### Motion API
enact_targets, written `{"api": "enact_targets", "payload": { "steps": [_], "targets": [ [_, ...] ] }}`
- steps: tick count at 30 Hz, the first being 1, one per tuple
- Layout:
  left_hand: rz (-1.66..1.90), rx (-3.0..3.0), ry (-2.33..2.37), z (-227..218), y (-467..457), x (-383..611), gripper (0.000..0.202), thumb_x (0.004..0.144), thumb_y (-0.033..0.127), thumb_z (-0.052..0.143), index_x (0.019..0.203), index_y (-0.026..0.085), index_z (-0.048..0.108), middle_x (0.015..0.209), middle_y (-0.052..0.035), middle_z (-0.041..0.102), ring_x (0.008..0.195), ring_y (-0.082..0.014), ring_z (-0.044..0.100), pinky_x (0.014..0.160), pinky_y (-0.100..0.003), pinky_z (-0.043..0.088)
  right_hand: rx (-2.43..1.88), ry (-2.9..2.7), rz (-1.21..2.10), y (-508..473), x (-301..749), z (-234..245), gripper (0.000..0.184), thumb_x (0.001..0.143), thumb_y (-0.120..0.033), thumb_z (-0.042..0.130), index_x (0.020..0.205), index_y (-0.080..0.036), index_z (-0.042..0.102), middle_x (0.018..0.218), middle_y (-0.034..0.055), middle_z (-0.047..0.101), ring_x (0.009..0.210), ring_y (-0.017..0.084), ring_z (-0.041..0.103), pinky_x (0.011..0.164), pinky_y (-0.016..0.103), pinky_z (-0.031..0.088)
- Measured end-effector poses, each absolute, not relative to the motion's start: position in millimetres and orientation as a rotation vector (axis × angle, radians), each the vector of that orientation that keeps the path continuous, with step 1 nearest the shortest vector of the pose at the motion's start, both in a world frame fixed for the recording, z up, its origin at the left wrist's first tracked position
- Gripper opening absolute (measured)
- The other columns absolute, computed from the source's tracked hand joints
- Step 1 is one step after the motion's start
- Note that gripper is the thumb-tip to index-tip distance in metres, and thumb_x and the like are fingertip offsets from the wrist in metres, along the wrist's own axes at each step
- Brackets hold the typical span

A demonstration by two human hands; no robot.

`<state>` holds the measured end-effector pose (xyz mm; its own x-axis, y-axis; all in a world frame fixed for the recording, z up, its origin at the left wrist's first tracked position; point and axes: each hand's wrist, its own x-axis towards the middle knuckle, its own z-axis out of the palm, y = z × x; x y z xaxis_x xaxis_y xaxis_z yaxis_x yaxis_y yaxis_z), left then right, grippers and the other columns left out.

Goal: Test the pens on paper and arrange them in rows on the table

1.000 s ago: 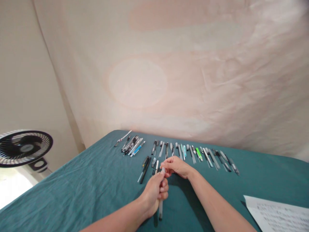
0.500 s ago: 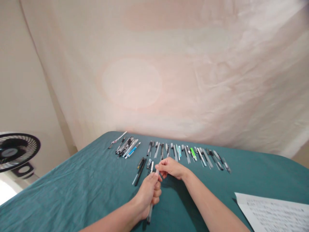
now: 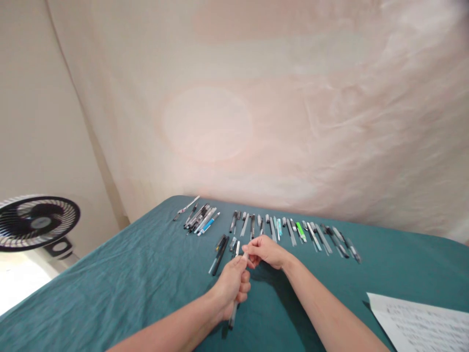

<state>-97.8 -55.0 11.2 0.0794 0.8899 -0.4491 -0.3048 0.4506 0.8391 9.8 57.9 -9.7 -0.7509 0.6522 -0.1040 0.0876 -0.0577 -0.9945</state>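
My left hand point(image 3: 234, 282) is closed around a slim pen point(image 3: 233, 318), whose dark end sticks out below the fist toward me. At the pen's upper end my right hand point(image 3: 266, 252) pinches its pale tip with thumb and forefinger, so the two hands meet there. The exact part under the right fingers is too small to make out. Just left of the hands lie a black pen point(image 3: 220, 256) and a few pen parts, with a white pen point(image 3: 238, 248) right behind the left thumb.
Beyond the hands a row of pens and caps runs rightward, among them a bright green pen point(image 3: 301, 231). A bunch of pens with a blue pen point(image 3: 208, 224) lies at the back left. Written paper point(image 3: 421, 322) rests front right on the green cloth point(image 3: 146, 278). A fan point(image 3: 40, 223) stands left.
The whole view has shifted, so table and hands appear slightly farther right. Both hands keep their hold on the pen, with little visible change between them.
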Motion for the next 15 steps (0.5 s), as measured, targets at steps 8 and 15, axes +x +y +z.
{"api": "enact_targets", "payload": {
  "steps": [8, 15],
  "targets": [
    [1.013, 0.708, 1.118, 10.1, -66.6, -88.6, 0.038, 0.073, 0.053, 0.043, 0.087, 0.018, 0.043, 0.051, 0.0108, 0.026, 0.037, -0.0013, 0.016, 0.039, -0.018, 0.007, -0.915, -1.731, 1.772, 67.6, 13.3, -13.9, 0.038, 0.066, -0.050, 0.057, 0.059, -0.014, 0.051, 0.047, -0.0039, 0.049, 0.039, 0.006, 0.044, 0.039, 0.017, 0.035],
    [1.055, 0.877, 1.129, 1.9, -65.4, -93.3, 0.028, 0.078, 0.041, 0.044, 0.077, 0.014, 0.049, 0.055, 0.0034, 0.046, 0.047, -0.0060, 0.043, 0.045, -0.018, 0.029, -1.100, -1.763, 1.464, 72.0, 1.3, -24.6, 0.037, 0.069, -0.050, 0.052, 0.064, -0.014, 0.055, 0.055, 0.0002, 0.054, 0.043, 0.007, 0.048, 0.034, 0.016, 0.034]
  ]
}}
